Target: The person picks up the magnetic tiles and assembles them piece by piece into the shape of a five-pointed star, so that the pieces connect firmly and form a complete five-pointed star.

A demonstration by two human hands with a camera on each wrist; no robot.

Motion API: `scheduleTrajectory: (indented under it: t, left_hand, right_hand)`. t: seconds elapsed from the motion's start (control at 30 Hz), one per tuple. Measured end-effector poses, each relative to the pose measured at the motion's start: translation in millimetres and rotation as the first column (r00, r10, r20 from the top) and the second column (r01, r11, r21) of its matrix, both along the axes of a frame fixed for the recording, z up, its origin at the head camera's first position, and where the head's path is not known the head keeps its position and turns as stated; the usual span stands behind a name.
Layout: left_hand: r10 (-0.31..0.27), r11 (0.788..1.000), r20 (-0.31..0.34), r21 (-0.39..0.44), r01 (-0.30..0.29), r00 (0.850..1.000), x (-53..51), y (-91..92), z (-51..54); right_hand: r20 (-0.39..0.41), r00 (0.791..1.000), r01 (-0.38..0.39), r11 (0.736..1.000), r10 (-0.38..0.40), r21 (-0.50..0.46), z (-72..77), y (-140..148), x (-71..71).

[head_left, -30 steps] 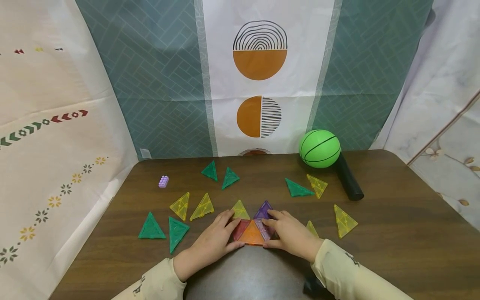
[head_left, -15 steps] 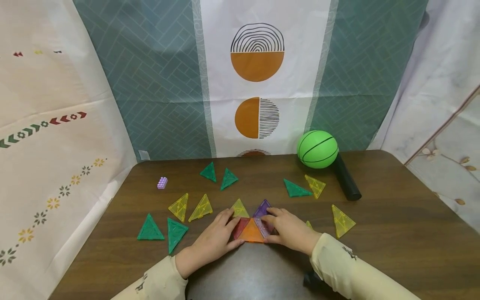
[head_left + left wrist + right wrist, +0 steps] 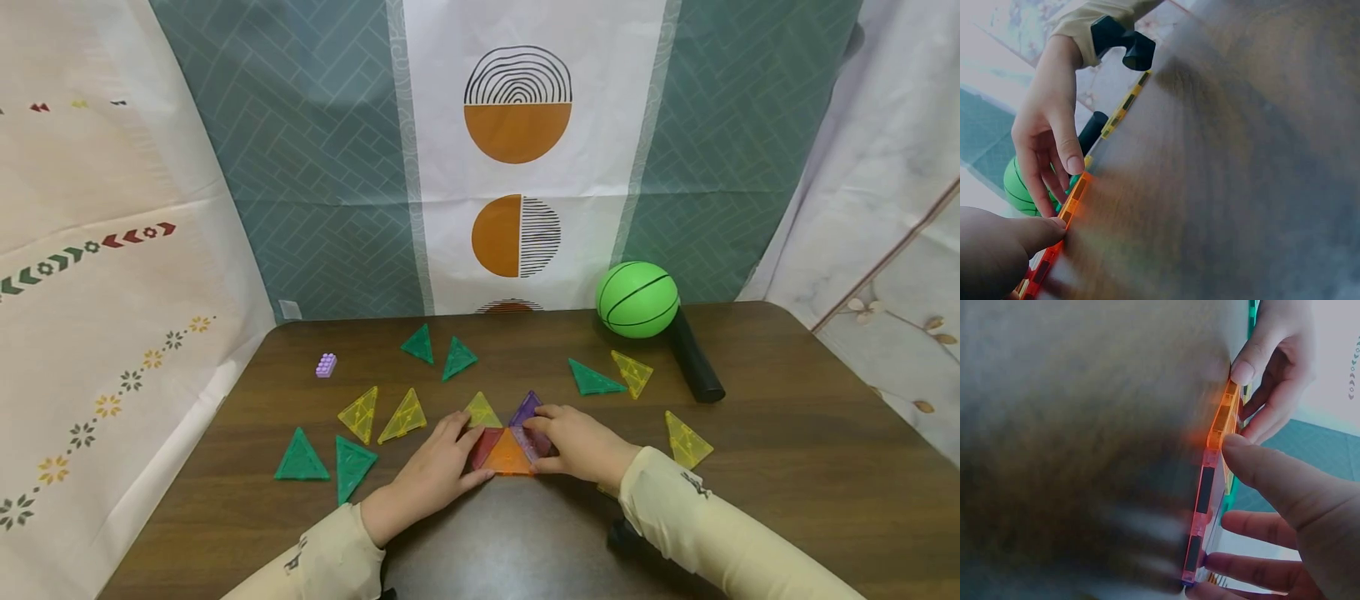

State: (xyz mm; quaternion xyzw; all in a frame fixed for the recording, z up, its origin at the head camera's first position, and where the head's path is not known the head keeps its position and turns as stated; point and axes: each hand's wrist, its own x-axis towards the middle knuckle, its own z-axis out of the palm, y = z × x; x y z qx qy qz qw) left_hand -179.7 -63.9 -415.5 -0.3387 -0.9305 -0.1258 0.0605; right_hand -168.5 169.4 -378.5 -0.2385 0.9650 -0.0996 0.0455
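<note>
Several translucent triangular magnetic tiles lie edge to edge flat on the table between my hands. An orange tile [image 3: 510,457] sits at the front middle, with a red tile [image 3: 486,448] on its left and a mauve tile [image 3: 529,446] on its right. Behind these are a yellow tile [image 3: 482,409] and a purple tile [image 3: 524,407]. My left hand [image 3: 433,477] touches the left side, its thumb at the front edge and its extended fingers near the red and yellow tiles. My right hand [image 3: 588,446] mirrors it, with thumb and extended fingers touching around the mauve tile.
Loose yellow tiles [image 3: 403,417] and green tiles [image 3: 302,457] lie scattered on the table [image 3: 480,550]. At the back right, a green ball [image 3: 637,300] sits beside a black cylinder [image 3: 696,354]. A small lilac brick [image 3: 326,365] is at the back left.
The joined tiles have slid slightly away from me, with both hands moving along with them. My right forearm now covers more of a yellow tile beside it. The loose tiles stay put.
</note>
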Motion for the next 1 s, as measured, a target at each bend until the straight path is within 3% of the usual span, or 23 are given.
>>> scheduleTrajectory:
  t: [0.57, 0.73, 1.0]
  left_hand:
    - [0.017, 1.0, -0.009, 0.012, -0.017, 1.0, -4.8, 8.5, 0.3]
    - [0.021, 1.0, 0.011, 0.007, -0.021, 1.0, -6.2, 8.8, 3.2]
    - [-0.034, 0.999, -0.075, 0.027, 0.036, 0.997, -7.5, 15.4, 12.7]
  right_hand:
    - [0.071, 0.997, 0.042, 0.999, -0.041, -0.01, 3.6, 7, -11.0]
    - [0.045, 0.999, 0.024, 1.0, -0.023, -0.019, 7.3, 13, -10.3]
    - [-0.001, 1.0, 0.006, 0.998, -0.006, -0.057, 23.1, 28, -5.9]
